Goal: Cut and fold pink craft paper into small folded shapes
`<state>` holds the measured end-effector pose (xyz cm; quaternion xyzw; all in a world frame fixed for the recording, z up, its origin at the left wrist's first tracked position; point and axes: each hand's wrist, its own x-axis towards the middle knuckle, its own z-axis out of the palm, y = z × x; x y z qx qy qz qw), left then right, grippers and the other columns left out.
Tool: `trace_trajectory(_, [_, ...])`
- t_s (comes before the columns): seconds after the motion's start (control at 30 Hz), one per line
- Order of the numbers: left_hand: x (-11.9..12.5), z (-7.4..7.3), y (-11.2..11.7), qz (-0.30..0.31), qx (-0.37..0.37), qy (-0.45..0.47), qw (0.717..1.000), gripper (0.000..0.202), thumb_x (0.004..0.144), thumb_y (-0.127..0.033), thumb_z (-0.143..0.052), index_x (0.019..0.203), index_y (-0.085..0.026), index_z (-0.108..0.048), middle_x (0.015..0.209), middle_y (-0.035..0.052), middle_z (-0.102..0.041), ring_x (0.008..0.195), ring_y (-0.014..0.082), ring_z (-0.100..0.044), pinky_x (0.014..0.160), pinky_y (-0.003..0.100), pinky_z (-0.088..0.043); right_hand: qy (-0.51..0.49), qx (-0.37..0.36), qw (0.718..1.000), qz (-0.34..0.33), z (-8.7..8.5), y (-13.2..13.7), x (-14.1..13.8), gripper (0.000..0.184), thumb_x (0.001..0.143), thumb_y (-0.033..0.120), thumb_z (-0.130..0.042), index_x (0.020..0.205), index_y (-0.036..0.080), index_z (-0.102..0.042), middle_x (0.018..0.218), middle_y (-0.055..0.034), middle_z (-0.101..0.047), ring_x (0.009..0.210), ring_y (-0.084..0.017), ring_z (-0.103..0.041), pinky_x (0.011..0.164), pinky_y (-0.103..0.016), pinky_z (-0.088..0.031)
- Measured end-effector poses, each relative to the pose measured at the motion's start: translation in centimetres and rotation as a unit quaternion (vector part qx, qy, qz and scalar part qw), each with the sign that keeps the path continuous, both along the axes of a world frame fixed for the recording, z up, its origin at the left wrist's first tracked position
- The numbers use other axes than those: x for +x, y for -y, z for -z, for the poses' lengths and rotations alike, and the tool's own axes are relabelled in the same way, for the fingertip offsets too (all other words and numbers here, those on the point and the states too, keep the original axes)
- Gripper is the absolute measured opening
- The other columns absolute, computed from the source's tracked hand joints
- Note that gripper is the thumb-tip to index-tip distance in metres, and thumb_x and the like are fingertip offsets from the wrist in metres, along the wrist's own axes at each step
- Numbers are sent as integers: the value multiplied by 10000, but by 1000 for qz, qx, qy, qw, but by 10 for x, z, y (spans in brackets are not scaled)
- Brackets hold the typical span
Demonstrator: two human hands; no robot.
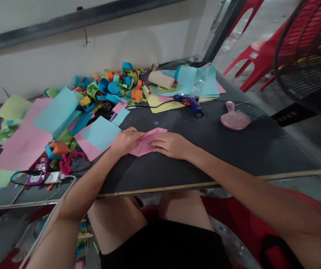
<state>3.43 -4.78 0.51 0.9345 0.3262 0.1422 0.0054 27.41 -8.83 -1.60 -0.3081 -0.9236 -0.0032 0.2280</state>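
A partly folded sheet of pink paper lies on the dark tabletop in front of me, with crease lines across it. My left hand is closed on its left side, fingers bent over the edge. On the opposite side, my right hand presses and grips the paper with its fingers together; the thumb is mostly hidden. Just left of my left hand lies a light blue square sheet on top of a pink one.
Folded paper pieces are heaped along the wall. A blue glue gun with a black cord lies beyond my hands, a pink hairbrush to the right. A power strip and white cable are at left. A fan stands at right.
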Motion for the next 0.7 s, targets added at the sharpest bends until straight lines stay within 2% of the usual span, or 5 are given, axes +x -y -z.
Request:
trace_trajectory(0.13, [3,-1,7,34,-17,-61,997,312,953,-171,-448,1192,-176,-649,1218,110,-680,1183,195,-605,960,341,-511,12,60,998,-33,-3,-10,-8,297,965,281,-465,910,195,-744,852,-66,-745,771,-176,-654,714,-324,-480])
trace_trajectory(0.23, [7,0,7,20,-37,-31,999,330,953,-163,-430,1213,-151,-631,1269,101,-661,1206,199,-603,1033,360,-485,32,86,995,-45,-7,-19,-14,348,966,252,-431,785,201,-724,731,-57,-707,713,-172,-627,662,-323,-453])
trace_trajectory(0.37, [4,0,2,24,-92,25,995,359,974,-248,-429,1277,-136,-585,1326,110,-624,1257,193,-573,1071,377,-472,22,93,995,-37,-9,-26,-20,329,965,215,-403,884,214,-722,863,-61,-733,845,-194,-640,784,-351,-482])
trace_trajectory(0.53, [-3,6,-2,57,-111,42,991,486,935,-382,-540,1336,-106,-539,1407,161,-537,1348,224,-482,1128,415,-419,-46,4,999,18,-2,-29,-14,285,973,248,-436,955,184,-712,949,-72,-746,909,-204,-665,855,-358,-502])
trace_trajectory(0.7, [-3,13,-4,36,-116,128,984,292,960,-323,-509,1123,-167,-695,1212,86,-692,1207,185,-613,1078,379,-484,-113,-99,987,54,4,-34,-4,233,958,264,-479,1011,209,-699,982,-57,-742,944,-205,-668,853,-357,-504])
